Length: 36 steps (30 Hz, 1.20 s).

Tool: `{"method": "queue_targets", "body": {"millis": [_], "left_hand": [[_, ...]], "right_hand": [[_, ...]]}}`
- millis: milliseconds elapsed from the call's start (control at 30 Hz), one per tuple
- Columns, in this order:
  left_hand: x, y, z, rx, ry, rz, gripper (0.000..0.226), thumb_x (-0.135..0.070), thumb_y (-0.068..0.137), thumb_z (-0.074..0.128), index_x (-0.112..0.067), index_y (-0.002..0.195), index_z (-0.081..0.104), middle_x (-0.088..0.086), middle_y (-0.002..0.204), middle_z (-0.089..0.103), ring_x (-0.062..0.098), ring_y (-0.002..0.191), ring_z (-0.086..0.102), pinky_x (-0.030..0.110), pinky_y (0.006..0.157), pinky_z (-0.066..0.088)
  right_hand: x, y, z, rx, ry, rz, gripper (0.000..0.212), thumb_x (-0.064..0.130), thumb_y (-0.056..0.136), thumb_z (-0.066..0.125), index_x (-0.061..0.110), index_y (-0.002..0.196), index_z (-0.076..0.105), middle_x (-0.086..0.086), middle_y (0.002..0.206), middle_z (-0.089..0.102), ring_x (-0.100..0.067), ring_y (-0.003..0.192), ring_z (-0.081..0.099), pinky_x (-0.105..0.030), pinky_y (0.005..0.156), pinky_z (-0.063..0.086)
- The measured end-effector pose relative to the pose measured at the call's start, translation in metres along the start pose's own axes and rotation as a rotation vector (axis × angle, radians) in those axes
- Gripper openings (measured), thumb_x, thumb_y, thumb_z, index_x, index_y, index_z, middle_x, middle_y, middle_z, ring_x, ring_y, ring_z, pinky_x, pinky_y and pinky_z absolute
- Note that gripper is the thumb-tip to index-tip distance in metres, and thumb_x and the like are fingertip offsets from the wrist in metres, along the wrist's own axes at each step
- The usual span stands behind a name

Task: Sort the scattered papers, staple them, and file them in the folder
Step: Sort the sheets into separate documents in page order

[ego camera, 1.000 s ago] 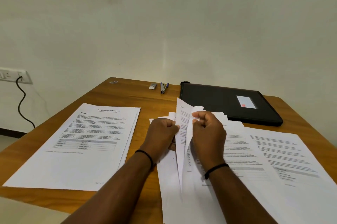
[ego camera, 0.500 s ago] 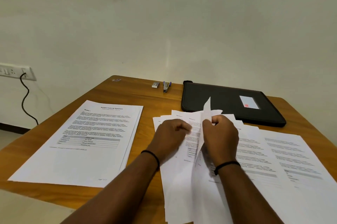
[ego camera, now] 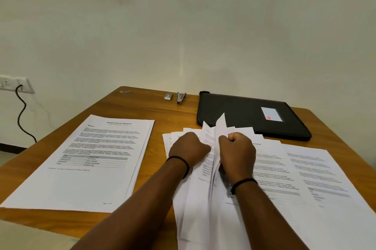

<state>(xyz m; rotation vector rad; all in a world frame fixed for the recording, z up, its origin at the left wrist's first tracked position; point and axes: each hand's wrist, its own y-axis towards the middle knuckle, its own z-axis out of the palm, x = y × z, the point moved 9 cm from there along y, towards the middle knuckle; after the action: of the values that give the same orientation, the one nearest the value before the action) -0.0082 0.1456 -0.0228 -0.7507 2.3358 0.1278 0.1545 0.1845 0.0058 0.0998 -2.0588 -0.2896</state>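
Lifted sheets (ego camera: 220, 125) have sunk lower; left hand (ego camera: 188, 149) and right hand (ego camera: 237, 151) pinch them, bare table edge (ego camera: 130, 99) beyond.

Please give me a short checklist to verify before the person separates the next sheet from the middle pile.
1. Both hands on the pile: left hand and right hand grip sheets of the middle pile. Ok.
2. One single sheet separated: several sheets stand raised between the hands. Cannot tell.
3. Sorted stack lies flat at the left, apart from the pile. Ok.
4. Stapler free at the far edge. Ok.
5. Folder open to receive papers: it lies closed. Not ok.
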Motion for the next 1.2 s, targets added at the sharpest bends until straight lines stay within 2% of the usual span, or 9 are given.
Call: {"method": "queue_targets", "body": {"millis": [100,333,467,567,700,833,1000,1133,1200], "left_hand": [[0.0,-0.003,-0.002,-0.08,-0.004,0.038,0.031,-0.033,0.092,0.064,-0.018,0.065,0.057,-0.002,0.063,0.055,0.014,0.06,0.056,0.02,0.056,0.038],[-0.001,-0.019,-0.019,-0.171,-0.228,0.161,0.034,-0.039,0.091,0.066,-0.017,0.065,0.064,-0.001,0.073,0.069,0.016,0.062,0.066,0.023,0.056,0.044],[-0.026,-0.046,-0.012,-0.075,-0.45,0.422,0.033,-0.026,0.105,0.045,-0.014,0.087,0.071,-0.005,0.083,0.069,0.007,0.078,0.064,0.013,0.071,0.047],[-0.043,-0.055,-0.001,0.024,-0.277,0.598,0.03,-0.012,0.106,0.041,-0.019,0.114,0.069,-0.017,0.1,0.063,-0.017,0.089,0.056,0.002,0.08,0.042],[0.002,-0.023,-0.033,-0.262,-0.163,0.239,0.025,-0.023,0.099,0.054,-0.015,0.117,0.069,0.0,0.117,0.07,0.008,0.097,0.062,0.023,0.09,0.05],[0.034,-0.009,-0.039,-0.26,0.102,0.013,0.04,-0.047,0.094,0.059,-0.014,0.116,0.062,0.006,0.115,0.064,0.02,0.099,0.062,0.029,0.083,0.049],[0.031,-0.004,-0.031,-0.243,0.146,0.007,0.033,-0.052,0.092,0.06,-0.019,0.093,0.061,-0.002,0.098,0.069,0.016,0.081,0.062,0.026,0.069,0.046],[0.028,-0.004,-0.027,-0.211,0.112,0.019,0.034,-0.053,0.091,0.061,-0.022,0.079,0.054,-0.009,0.076,0.056,0.013,0.07,0.057,0.024,0.063,0.04],[0.021,-0.008,-0.026,-0.206,0.054,0.081,0.032,-0.049,0.092,0.061,-0.02,0.078,0.062,-0.007,0.079,0.065,0.013,0.069,0.061,0.023,0.062,0.045]], "right_hand": [[-0.003,0.002,-0.001,-0.004,0.024,0.001,0.037,0.019,0.09,0.06,0.012,0.057,0.044,-0.004,0.053,0.046,-0.015,0.048,0.039,-0.026,0.049,0.032],[0.009,-0.001,-0.007,-0.08,0.023,-0.109,0.038,0.026,0.093,0.06,0.009,0.06,0.053,-0.004,0.057,0.057,-0.027,0.055,0.058,-0.031,0.053,0.045],[0.023,-0.006,-0.01,-0.078,0.021,-0.152,0.046,0.05,0.093,0.058,0.02,0.06,0.054,0.006,0.056,0.053,-0.011,0.054,0.051,-0.025,0.054,0.039],[0.017,-0.001,-0.015,-0.079,-0.001,-0.114,0.043,0.047,0.091,0.062,0.017,0.061,0.054,0.004,0.055,0.052,-0.013,0.054,0.05,-0.024,0.053,0.036],[0.003,0.005,-0.016,-0.101,-0.011,-0.072,0.037,0.019,0.092,0.059,0.007,0.058,0.05,-0.012,0.056,0.052,-0.021,0.052,0.045,-0.03,0.054,0.037],[0.003,0.004,-0.011,-0.084,-0.016,-0.091,0.035,0.018,0.091,0.059,-0.001,0.062,0.052,-0.018,0.06,0.056,-0.032,0.053,0.049,-0.031,0.053,0.036],[0.008,0.001,-0.008,-0.067,-0.03,-0.126,0.036,0.018,0.09,0.059,0.006,0.058,0.047,-0.012,0.055,0.049,-0.02,0.049,0.041,-0.03,0.052,0.036],[0.009,0.0,-0.006,-0.045,-0.024,-0.124,0.036,0.021,0.093,0.06,0.005,0.061,0.053,-0.004,0.054,0.05,-0.016,0.05,0.046,-0.024,0.051,0.036],[0.01,-0.001,-0.005,-0.036,-0.019,-0.119,0.036,0.021,0.094,0.06,0.007,0.062,0.053,-0.002,0.055,0.05,-0.014,0.05,0.046,-0.021,0.05,0.035]]}}
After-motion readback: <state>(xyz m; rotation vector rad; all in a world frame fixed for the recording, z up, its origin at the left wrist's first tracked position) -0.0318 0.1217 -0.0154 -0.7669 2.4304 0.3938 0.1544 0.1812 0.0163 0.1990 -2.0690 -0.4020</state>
